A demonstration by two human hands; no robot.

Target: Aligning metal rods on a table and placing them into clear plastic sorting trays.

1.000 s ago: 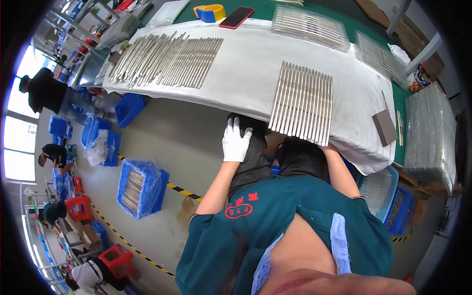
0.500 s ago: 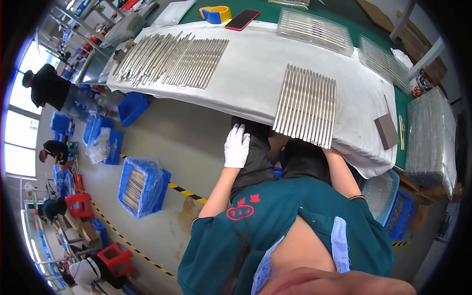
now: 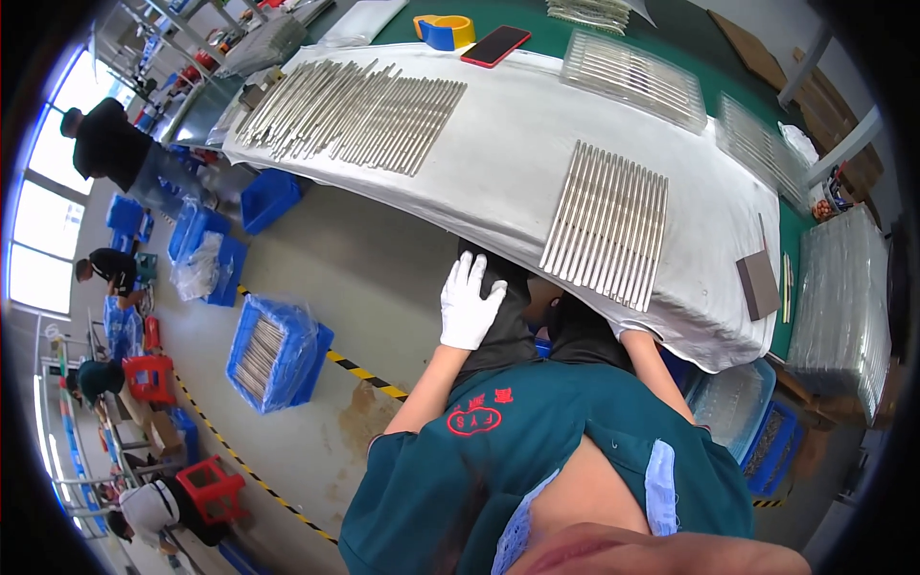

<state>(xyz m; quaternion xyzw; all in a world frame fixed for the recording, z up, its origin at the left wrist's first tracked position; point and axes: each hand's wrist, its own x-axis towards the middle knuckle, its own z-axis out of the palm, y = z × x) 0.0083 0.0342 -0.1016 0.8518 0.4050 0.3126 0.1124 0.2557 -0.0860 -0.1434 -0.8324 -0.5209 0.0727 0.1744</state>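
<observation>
My left hand (image 3: pixel 470 305), in a white glove, rests by my dark-trousered left thigh, its fingers and thumb apart and nothing in it. My right hand (image 3: pixel 636 330) reaches under the table's front edge; only a bit of white glove shows, and its fingers are hidden by the cloth. Just above it, a flat row of slim silvery metal rods (image 3: pixel 606 225) lies side by side on the white cloth (image 3: pixel 508 125), their near ends at the table edge. Farther left lies a larger, less even spread of similar rods (image 3: pixel 350 115).
Along the back are a yellow-and-blue tape roll (image 3: pixel 446 32), a phone (image 3: pixel 495 46) and clear trays of rods (image 3: pixel 632 77). A dark grey block (image 3: pixel 757 286) and stacked clear trays (image 3: pixel 841 297) stand right. Blue crates (image 3: pixel 273 355) sit on the floor left; other people (image 3: pixel 120 153) are beyond.
My left thumb has spread away from the fingers. My right hand has come slightly into view, showing its white glove. The whole view has shifted a little; the rods lie as before.
</observation>
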